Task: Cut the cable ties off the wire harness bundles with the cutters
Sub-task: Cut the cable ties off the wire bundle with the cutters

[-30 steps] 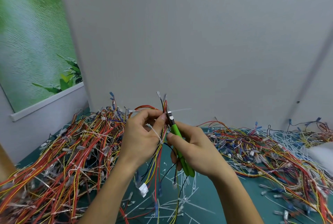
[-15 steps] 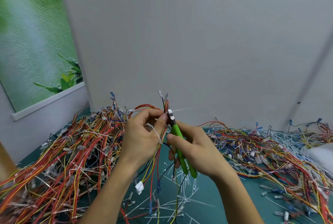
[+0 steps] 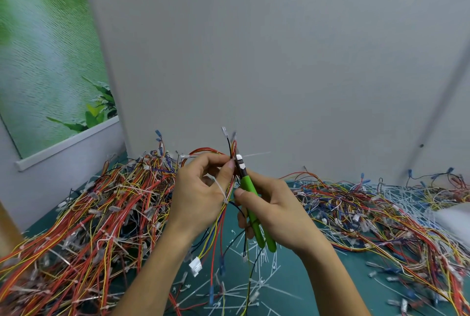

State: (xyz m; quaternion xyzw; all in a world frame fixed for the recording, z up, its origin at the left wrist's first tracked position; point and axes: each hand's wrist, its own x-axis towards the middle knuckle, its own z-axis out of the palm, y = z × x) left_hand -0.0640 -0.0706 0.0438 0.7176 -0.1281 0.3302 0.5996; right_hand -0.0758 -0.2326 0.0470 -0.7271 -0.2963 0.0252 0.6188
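Two big heaps of harnesses are lying on the green table [image 3: 343,280]: the left pile [image 3: 89,214] is spreading out at nine o'clock from the hands, and the right pile [image 3: 368,214] at three o'clock. Cut ties [image 3: 256,287] are littering the table at six o'clock.

Between the heaps, the left hand [image 3: 201,193] is holding one wire bundle [image 3: 221,219] upright, fingers curled round it and thumb and forefinger pinching it near the top. Its loose ends are dangling toward six o'clock, one carrying a white connector [image 3: 195,266]. The bundle is looking light and limp, so it is likely needing a pinch close beside each tie to hold it steady.

The right hand [image 3: 274,211] is wrapping the green handles of the cutters [image 3: 248,186], whose tip is pointing to twelve o'clock. It is meeting the cable tie [image 3: 255,154], whose stiff, thin tail is sticking out toward three o'clock. Whether the blades are closed cannot be told.

The tie is probably snapping easily. The thin wires under it are seeming easy to nick, so only the strap should be going between the blades.
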